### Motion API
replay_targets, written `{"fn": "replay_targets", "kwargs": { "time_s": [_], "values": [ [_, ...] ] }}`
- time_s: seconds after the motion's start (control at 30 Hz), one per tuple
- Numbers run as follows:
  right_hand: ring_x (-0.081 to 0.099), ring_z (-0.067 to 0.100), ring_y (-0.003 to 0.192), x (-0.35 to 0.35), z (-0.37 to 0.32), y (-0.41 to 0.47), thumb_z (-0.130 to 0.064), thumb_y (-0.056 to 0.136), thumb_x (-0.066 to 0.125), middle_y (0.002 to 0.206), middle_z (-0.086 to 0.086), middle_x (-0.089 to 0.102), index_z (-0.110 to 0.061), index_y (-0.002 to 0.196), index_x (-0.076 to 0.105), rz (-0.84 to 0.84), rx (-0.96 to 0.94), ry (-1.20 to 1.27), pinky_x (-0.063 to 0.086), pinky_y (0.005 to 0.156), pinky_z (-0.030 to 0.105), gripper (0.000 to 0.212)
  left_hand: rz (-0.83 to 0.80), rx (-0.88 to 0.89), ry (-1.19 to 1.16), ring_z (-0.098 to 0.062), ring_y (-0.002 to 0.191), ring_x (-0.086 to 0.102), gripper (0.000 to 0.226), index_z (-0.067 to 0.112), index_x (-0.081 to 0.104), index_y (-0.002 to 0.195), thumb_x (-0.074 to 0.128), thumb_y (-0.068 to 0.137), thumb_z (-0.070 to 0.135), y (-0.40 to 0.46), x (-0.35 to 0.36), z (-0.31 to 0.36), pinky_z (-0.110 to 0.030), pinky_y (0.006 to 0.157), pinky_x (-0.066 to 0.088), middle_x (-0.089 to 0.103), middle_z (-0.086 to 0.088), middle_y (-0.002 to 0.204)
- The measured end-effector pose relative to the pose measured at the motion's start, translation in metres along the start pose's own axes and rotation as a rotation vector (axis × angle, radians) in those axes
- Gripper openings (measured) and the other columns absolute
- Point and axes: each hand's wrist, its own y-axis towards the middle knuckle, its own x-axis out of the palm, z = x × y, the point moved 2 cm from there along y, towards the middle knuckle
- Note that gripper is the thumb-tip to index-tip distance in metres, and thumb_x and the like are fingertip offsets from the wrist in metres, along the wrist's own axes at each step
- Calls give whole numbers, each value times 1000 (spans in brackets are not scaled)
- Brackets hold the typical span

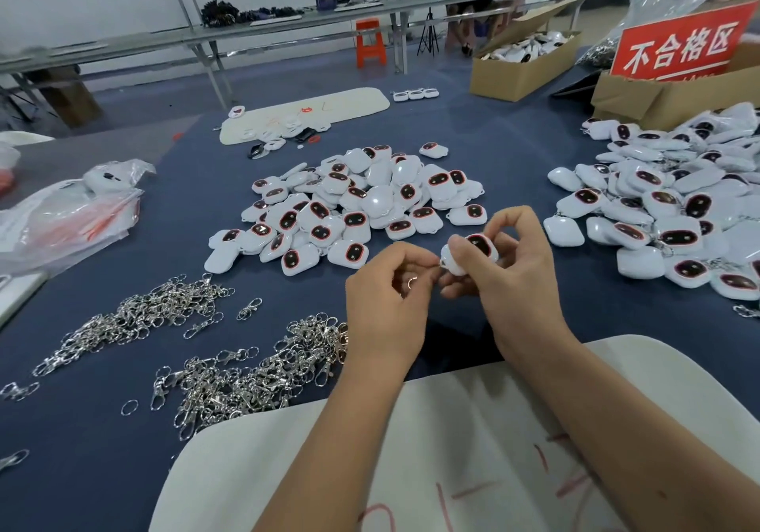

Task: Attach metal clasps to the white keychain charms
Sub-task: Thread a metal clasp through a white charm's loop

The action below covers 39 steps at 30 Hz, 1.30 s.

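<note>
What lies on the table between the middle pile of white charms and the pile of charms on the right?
In the head view, only bare blue table cloth separates the middle pile from the right pile; nearer the person, the raised right hand with its charm overlaps that gap.

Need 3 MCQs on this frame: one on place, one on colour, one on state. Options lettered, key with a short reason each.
1. Where do the loose metal clasps lie on the table?
A. near left of the hands
B. in the far cardboard box
C. on top of the right-hand pile

2. What colour is the sign at the far right?
A. blue
B. red with white characters
C. yellow

3. What is the right hand doing?
A. resting flat on the table
B. reaching into the centre pile
C. holding one white charm in its fingers

Key:
1 A, the silver clasps are spread over the blue cloth left of the left hand.
2 B, the board is red with white writing.
3 C, its fingers curl round a charm lifted above the table, with the left hand's fingertips pinched right beside it.
</note>
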Motion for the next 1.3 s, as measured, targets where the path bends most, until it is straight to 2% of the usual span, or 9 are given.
{"fn": "replay_targets", "kwargs": {
  "time_s": [0.17,0.33,0.43,0.57,0.73,0.87,0.93,1.1,1.3],
  "values": [
    [68,24,58,1,3,5,-5,96,72,79,16,67,-11,108,58,-35,82,165,56,54,26,20,-58,-220,-464,-14,80,74,15,7,71,89,72,86,-8,3,5,-9,-19,74,55,78,-7,84],
    [67,22,58,4,5,5,-9,97,73,80,15,69,-8,99,71,-90,47,61,54,50,25,4,71,-178,-436,-13,78,72,18,9,72,83,73,84,-9,4,3,-7,-20,74,55,76,-6,80],
    [62,17,52,3,8,6,-11,96,75,76,13,71,-9,105,74,-125,84,19,49,48,21,9,128,-132,-350,-8,72,68,17,11,73,82,74,85,-6,5,-2,-7,-17,70,51,74,1,75],
    [68,18,63,3,10,7,-11,85,79,83,7,72,-12,113,73,-207,126,88,54,58,22,28,150,-67,-128,-20,72,65,21,22,73,78,74,86,3,6,-5,-9,-25,68,51,74,5,77],
    [70,19,69,1,14,10,-7,88,81,86,5,72,-10,113,72,-219,166,143,57,65,21,26,84,87,103,-6,70,62,17,18,74,80,73,87,2,6,-10,-5,-12,66,45,70,15,74],
    [71,24,67,3,14,7,-7,91,80,87,4,70,-11,111,69,-261,112,25,59,69,26,23,-9,324,416,-19,75,59,14,11,71,81,65,85,-1,9,-14,-7,-40,71,50,67,2,77],
    [71,24,64,6,15,7,-8,92,79,84,3,71,-10,110,66,-266,100,-41,59,64,26,22,0,373,485,-24,74,58,13,10,71,80,65,84,-1,6,-14,-9,-45,69,49,65,-2,76],
    [60,19,52,9,16,7,-18,98,74,77,2,70,-15,111,64,-254,174,-63,43,43,21,17,136,99,137,-7,73,65,12,24,77,83,77,86,12,5,-11,-11,-16,69,49,73,14,78],
    [53,13,51,6,14,11,-22,101,66,82,4,72,-12,118,66,-273,203,97,35,42,18,20,125,-61,-235,-9,79,71,17,22,79,90,77,87,6,10,-9,-13,-21,75,55,78,2,85]
  ]
}}
